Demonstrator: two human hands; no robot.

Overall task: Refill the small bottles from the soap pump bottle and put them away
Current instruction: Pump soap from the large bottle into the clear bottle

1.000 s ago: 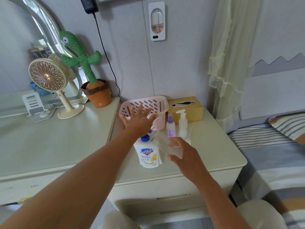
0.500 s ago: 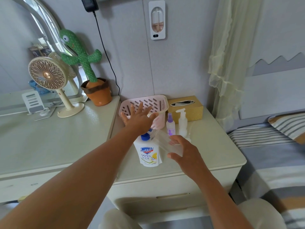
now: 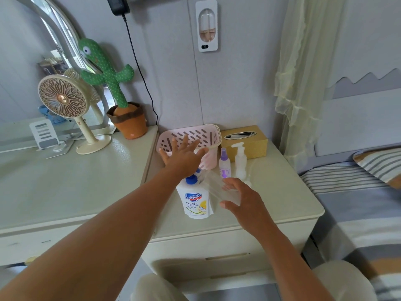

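Your left hand (image 3: pixel 184 157) is spread flat, fingers straight, over the head of the soap bottle (image 3: pixel 196 203). That bottle stands near the left edge of the surface (image 3: pixel 282 198), about midway front to back. Whether your palm actually presses the pump is hidden.

Your right hand (image 3: pixel 243 200) is half curled, with thumb and fingers either side of a clear bottle (image 3: pixel 214 187) held tilted beside the spout. The bottle is blurred, so its mouth cannot be made out.

That is the main risk. If the mouth sits off the spout, soap will likely run over your fingers and onto the surface, and a slick bottle could slip from your grasp. An off-centre push from a flat palm might also rock the tall soap bottle toward the left edge.

The spray bottle (image 3: pixel 224 165) and white pump bottle (image 3: pixel 240 161) stand just behind your right hand, so a careless swing could topple them. The basket (image 3: pixel 195 133) waits at the back left corner.
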